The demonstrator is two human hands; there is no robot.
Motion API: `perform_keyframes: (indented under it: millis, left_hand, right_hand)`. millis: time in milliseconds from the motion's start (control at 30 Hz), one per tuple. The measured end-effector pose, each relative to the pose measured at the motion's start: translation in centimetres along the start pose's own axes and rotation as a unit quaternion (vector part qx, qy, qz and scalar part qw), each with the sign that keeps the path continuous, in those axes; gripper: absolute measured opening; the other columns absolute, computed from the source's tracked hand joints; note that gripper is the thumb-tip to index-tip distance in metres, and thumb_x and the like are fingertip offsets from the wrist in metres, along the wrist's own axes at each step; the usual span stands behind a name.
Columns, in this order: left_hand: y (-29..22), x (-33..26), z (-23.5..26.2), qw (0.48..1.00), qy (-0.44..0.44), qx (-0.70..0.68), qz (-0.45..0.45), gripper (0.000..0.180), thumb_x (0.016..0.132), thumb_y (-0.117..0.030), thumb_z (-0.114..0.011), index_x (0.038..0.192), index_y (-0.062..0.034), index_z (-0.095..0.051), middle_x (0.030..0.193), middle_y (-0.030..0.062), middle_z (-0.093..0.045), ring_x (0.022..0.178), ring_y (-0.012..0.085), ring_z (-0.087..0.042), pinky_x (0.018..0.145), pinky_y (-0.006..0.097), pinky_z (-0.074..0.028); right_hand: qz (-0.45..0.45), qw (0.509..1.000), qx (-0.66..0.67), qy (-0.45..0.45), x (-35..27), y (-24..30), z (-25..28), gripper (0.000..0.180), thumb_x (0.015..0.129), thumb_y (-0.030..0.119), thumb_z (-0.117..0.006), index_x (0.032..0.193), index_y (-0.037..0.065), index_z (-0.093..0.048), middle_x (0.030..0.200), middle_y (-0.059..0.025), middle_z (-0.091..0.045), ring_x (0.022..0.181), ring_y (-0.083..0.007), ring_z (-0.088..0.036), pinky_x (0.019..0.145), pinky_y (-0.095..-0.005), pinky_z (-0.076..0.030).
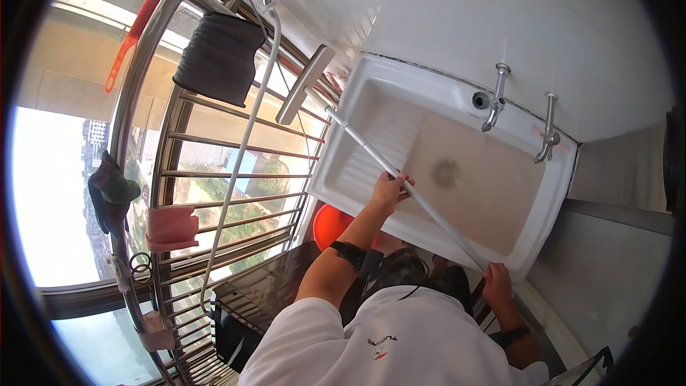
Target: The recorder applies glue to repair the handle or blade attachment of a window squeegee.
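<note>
I hold a long white pole [436,216] with both hands. My left hand [390,190] grips it midway, over the front rim of a white laundry sink [371,82]. My right hand [497,283] grips its near end by the sink's front right corner. The pole runs up and left to a flat wiper head [304,84] that rests near the sink's far left corner, against the metal window grille [214,171]. The sink's basin holds shallow murky water around a drain [446,171].
Two metal taps [494,100] [549,136] stick out of the white wall above the sink. A dark cloth [218,57], a pink cloth [171,229] and an orange-handled tool [136,32] hang on the grille. An orange basin [332,225] sits below the sink.
</note>
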State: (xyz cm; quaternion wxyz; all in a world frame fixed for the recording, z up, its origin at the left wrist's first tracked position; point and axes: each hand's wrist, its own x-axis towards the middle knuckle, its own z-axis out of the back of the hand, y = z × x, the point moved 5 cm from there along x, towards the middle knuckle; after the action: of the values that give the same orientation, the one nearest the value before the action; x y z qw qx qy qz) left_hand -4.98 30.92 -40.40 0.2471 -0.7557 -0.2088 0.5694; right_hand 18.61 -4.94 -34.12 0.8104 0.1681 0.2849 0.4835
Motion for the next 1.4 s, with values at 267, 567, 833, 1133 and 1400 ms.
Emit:
perform_keyframes:
  millis: [267, 567, 833, 1133, 1400]
  left_hand:
    - [-0.7, -6.1, 1.4, 0.999, -0.020, -0.022, 0.016, 0.026, 0.100, -0.011, -0.057, 0.118, -0.0026, -0.041, 0.113, 0.0129, -0.057, 0.106, 0.0304, -0.066, 0.091, 0.051, -0.059]
    - [1.3, -9.5, 5.4, 0.997, -0.032, -0.062, 0.018, 0.026, 0.102, -0.011, -0.054, 0.121, -0.0014, -0.040, 0.112, 0.0124, -0.057, 0.108, 0.0296, -0.065, 0.092, 0.049, -0.058]
    - [0.3, -4.5, 6.5, 0.999, 0.002, -0.035, 0.024, 0.028, 0.101, -0.014, -0.056, 0.120, 0.0004, -0.042, 0.114, 0.0128, -0.059, 0.106, 0.0290, -0.066, 0.091, 0.049, -0.059]
    - [0.3, -2.7, 13.0, 0.997, 0.012, -0.082, 0.008, 0.023, 0.104, -0.017, -0.054, 0.120, -0.0009, -0.053, 0.113, 0.0088, -0.061, 0.112, 0.0285, -0.062, 0.098, 0.052, -0.054]
    - [-1.6, -3.9, 9.3, 0.995, 0.080, -0.054, 0.021, 0.022, 0.105, -0.017, -0.051, 0.113, 0.0025, -0.057, 0.113, 0.0127, -0.064, 0.114, 0.0239, -0.064, 0.100, 0.041, -0.056]
  right_hand:
    - [0.001, 0.998, 0.046, 0.033, -2.9, 2.0, 2.4, 0.025, 0.086, 0.004, -0.063, 0.110, -0.001, -0.059, 0.105, -0.0209, -0.059, 0.098, -0.0431, -0.058, 0.084, -0.0485, -0.048]
    - [-0.011, 0.993, 0.073, 0.088, -4.5, 4.6, 3.3, 0.025, 0.084, 0.005, -0.066, 0.108, 0.002, -0.061, 0.105, -0.0190, -0.059, 0.098, -0.0421, -0.059, 0.083, -0.0471, -0.049]
    - [-0.009, 0.999, 0.030, 0.038, -2.4, 6.4, 2.2, 0.023, 0.087, 0.007, -0.063, 0.108, 0.001, -0.062, 0.100, -0.0182, -0.060, 0.095, -0.0402, -0.061, 0.082, -0.0450, -0.050]
    - [-0.004, 0.996, 0.043, 0.075, -1.2, 8.4, 3.0, 0.024, 0.092, 0.018, -0.063, 0.112, 0.004, -0.064, 0.106, -0.0126, -0.060, 0.100, -0.0332, -0.062, 0.081, -0.0455, -0.051]
    - [-0.031, 0.998, 0.008, 0.061, -2.4, 10.5, 8.3, 0.020, 0.089, 0.016, -0.063, 0.106, 0.005, -0.065, 0.103, -0.0097, -0.060, 0.098, -0.0297, -0.063, 0.081, -0.0445, -0.051]
